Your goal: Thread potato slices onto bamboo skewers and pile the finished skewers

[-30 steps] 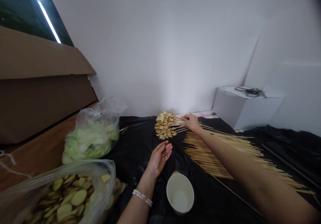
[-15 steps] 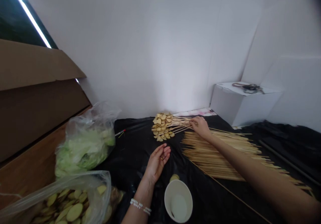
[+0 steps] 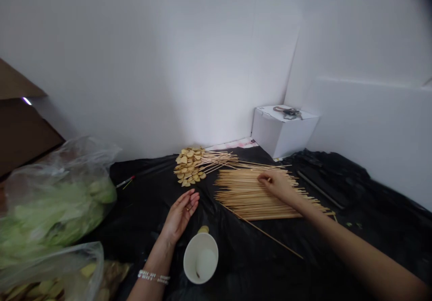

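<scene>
My left hand [image 3: 180, 213] lies palm up above the black sheet, fingers loosely spread and nothing in them, left of the white paper cup [image 3: 206, 265]. Over the wide layer of bare bamboo skewers [image 3: 249, 197] is my right hand [image 3: 277, 185], with thumb and fingertips drawn together in a pinch; whether a skewer is between them cannot be made out. Behind my left hand rests a pile of skewers threaded with potato slices [image 3: 189, 166], their stick ends pointing right. A potato slice [image 3: 203, 230] sits just behind the cup.
On the left stand a clear bag of pale green leaves [image 3: 67, 206] and an open bag of potato slices [image 3: 43, 287]. A pen [image 3: 124, 181] lies on the black sheet [image 3: 148, 175]. At the back right is a white box [image 3: 280, 130] against the wall; one loose skewer [image 3: 266, 233] points towards me.
My right hand has left the sticks of the potato skewers and moved over the bare skewers. The view has turned right. My left hand stays palm up near the cup.
</scene>
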`<state>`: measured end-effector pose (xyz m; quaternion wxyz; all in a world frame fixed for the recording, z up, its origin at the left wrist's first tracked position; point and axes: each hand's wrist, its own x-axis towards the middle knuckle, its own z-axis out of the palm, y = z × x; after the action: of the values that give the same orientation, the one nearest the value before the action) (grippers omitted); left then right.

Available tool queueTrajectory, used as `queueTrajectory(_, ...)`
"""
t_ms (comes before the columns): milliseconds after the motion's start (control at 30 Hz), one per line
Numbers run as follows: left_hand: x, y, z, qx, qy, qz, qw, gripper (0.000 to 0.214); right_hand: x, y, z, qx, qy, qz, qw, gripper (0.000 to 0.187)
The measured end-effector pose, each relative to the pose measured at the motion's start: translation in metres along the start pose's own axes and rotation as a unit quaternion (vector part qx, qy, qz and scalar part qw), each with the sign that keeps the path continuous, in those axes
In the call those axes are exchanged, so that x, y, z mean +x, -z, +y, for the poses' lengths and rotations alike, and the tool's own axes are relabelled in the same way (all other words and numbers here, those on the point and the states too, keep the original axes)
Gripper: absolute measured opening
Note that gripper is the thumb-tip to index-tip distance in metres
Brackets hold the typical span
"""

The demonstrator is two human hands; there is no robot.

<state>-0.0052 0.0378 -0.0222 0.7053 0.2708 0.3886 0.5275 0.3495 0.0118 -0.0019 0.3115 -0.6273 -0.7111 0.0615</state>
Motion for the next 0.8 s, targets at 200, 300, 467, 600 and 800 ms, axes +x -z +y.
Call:
queueTrajectory(200, 0.000, 0.000, -0.001, -0.002, 0.001, 0.003, 1.000, 0.022, 0.014, -0.028, -0.025, -0.113, 0.045, -0.094, 0.988, 0.021)
queueTrajectory(300, 0.000, 0.000, -0.001, -0.003, 0.004, 0.006, 1.000, 0.022, 0.018, -0.040, -0.030, -0.136, 0.043, -0.099, 0.985, 0.021)
queueTrajectory(467, 0.000, 0.000, 0.000, 0.000, 0.008, 0.004, 1.000, 0.024, 0.019, -0.045, -0.030, -0.185, 0.071, -0.122, 0.972, 0.021)
queueTrajectory(600, 0.000, 0.000, 0.000, -0.001, 0.008, 0.004, 1.000, 0.023, 0.017, -0.043, -0.035, -0.226, 0.130, -0.151, 0.953, 0.021)
queueTrajectory(800, 0.001, 0.002, -0.001, -0.006, 0.012, -0.001, 1.000, 0.023, 0.027, -0.041, -0.040, -0.271, 0.187, -0.183, 0.926, 0.021)
